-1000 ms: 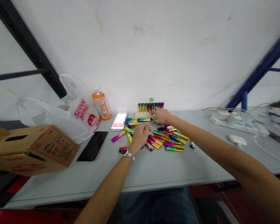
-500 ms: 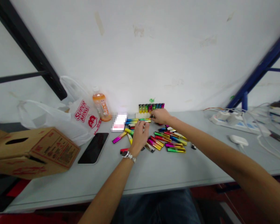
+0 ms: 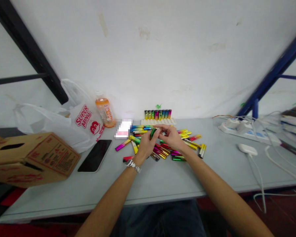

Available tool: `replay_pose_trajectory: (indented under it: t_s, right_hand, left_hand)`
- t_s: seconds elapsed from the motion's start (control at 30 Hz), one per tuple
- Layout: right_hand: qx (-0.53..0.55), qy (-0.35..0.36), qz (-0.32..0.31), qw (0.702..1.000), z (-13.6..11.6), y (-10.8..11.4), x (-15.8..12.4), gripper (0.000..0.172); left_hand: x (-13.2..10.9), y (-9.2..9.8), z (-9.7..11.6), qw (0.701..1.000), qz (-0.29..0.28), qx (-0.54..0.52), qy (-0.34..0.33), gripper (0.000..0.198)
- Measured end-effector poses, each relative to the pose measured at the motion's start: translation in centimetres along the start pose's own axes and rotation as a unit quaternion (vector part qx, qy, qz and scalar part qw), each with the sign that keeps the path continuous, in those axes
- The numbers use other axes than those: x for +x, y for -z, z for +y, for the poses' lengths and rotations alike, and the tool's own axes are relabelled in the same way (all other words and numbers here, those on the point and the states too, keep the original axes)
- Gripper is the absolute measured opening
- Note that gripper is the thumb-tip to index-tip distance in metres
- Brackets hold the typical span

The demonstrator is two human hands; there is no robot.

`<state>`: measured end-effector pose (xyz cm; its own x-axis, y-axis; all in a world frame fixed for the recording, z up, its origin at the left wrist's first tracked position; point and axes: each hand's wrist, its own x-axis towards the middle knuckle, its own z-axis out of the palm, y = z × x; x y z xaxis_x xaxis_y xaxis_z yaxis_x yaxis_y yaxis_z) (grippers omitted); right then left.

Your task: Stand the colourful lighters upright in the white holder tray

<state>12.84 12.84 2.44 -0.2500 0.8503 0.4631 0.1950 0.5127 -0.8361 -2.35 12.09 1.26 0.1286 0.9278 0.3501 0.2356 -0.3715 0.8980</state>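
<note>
My left hand [image 3: 148,144] is closed on a green metallic lighter [image 3: 152,133] above the middle of the desk. My right hand [image 3: 171,135] meets it there, its fingers closed at the lighter's other end, which the fingers partly hide. Around and beneath both hands lies a loose pile of shiny multicoloured lighters [image 3: 162,152]. Behind them is a pale tray with holes [image 3: 171,121]. A row of several lighters [image 3: 156,115] stands upright at its back.
On the left are a phone [image 3: 95,156], a cardboard box [image 3: 46,159], a plastic bag [image 3: 88,131] and an orange drink bottle [image 3: 105,112]. To the right, a power strip [image 3: 251,131] and a white charger [image 3: 247,149] trail cables. A wall rises behind the desk [image 3: 162,184].
My right hand has come back from the tray towards me and joined my left hand. The left hand has lifted a green lighter out of the pile.
</note>
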Motion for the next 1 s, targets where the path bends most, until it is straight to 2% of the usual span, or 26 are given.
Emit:
replay_pose_trajectory:
  t_s: [0.1,0.27,0.47,0.7,1.0]
  right_hand:
    - [0.040,0.002,0.037,0.999,0.2,-0.2,-0.9,0.035]
    - [0.041,-0.015,0.090,0.995,0.3,-0.5,-1.9,0.026]
    - [0.008,-0.026,0.056,0.998,1.1,-1.5,-2.2,0.019]
    - [-0.012,-0.024,0.042,0.999,1.9,-1.8,-2.4,0.014]
    - [-0.003,-0.023,0.037,0.999,1.6,-1.9,-2.4,0.016]
  left_hand:
    - [-0.1,-0.2,0.0,1.000,0.009,0.023,-0.011,0.053]
    - [-0.1,-0.1,0.0,0.997,0.046,0.067,-0.013,0.055]
    - [0.3,0.0,-0.2,0.994,0.072,0.085,0.013,0.044]
    - [0.3,-0.3,-0.2,0.992,0.060,0.111,0.015,0.039]
    - [-0.4,-0.1,0.4,0.997,0.051,0.049,-0.003,0.053]
